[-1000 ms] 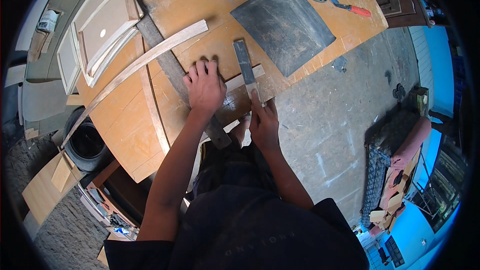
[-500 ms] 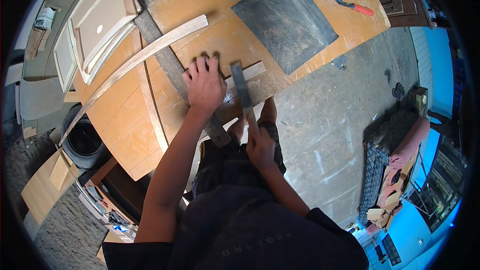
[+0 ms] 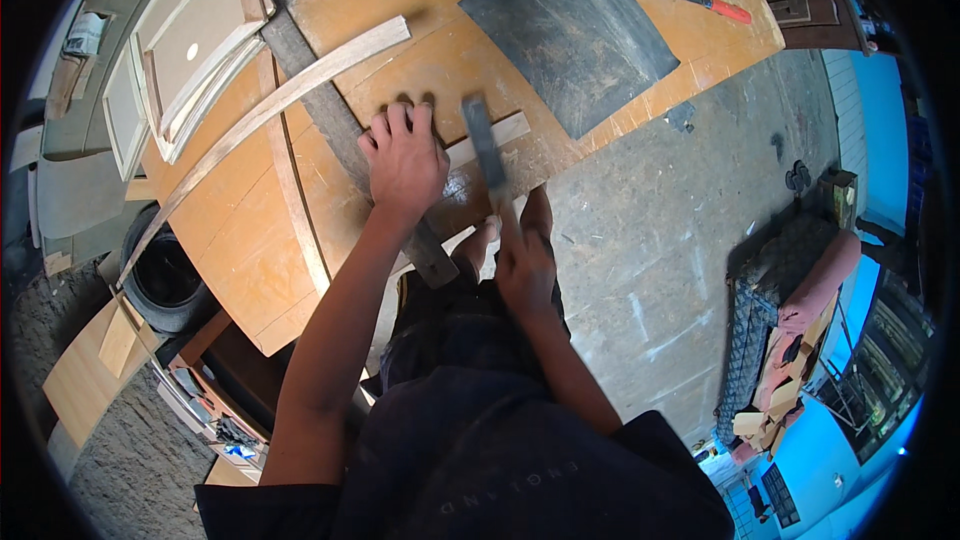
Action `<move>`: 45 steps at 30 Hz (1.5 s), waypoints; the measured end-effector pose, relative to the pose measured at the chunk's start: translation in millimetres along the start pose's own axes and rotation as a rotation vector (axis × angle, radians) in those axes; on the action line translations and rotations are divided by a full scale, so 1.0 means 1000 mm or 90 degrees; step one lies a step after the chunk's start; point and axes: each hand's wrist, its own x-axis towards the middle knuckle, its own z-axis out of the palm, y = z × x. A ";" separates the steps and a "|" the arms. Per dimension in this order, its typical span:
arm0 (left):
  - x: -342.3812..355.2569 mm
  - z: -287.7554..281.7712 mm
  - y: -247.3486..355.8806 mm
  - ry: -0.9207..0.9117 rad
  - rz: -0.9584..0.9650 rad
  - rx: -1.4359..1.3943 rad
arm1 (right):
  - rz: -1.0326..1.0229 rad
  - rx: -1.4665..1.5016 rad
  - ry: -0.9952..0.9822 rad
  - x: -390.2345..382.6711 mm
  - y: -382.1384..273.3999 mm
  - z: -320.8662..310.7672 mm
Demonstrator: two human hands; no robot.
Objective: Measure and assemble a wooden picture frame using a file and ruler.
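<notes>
Head view from my distant post shows the right hand [image 3: 526, 278], gripping a dark flat tool [image 3: 483, 145], drawn nearer than a second ago across the short pale strip [image 3: 514, 128] on the bench [image 3: 240, 265], likely mid-stroke, with the left hand [image 3: 408, 165] curled at its left end and no container I can make out beside them.

Orange-brown ran the tabletop [image 3: 240, 245], scratched pale; charcoal grey came the flat sheet [image 3: 570, 35], cloudily streaked! The bar-like tool [image 3: 483, 140] showed dark grey, the short strip [image 3: 512, 129] pale tan, the wall [image 3: 884, 130] bright blue!
</notes>
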 end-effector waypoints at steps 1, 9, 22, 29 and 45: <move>0.000 0.001 0.001 0.010 0.010 0.000 | -0.059 -0.042 0.083 0.019 0.003 0.001; -0.001 0.003 0.000 -0.007 -0.005 0.004 | 0.026 0.007 -0.003 -0.020 0.003 -0.003; 0.001 0.002 0.002 -0.042 -0.019 0.022 | 0.014 0.067 0.028 -0.001 0.007 -0.013; 0.002 0.005 -0.001 -0.015 -0.014 0.019 | -0.010 0.104 0.166 0.034 0.017 0.001; -0.001 0.004 -0.001 -0.023 -0.034 0.001 | 0.073 0.240 0.186 0.057 0.034 -0.078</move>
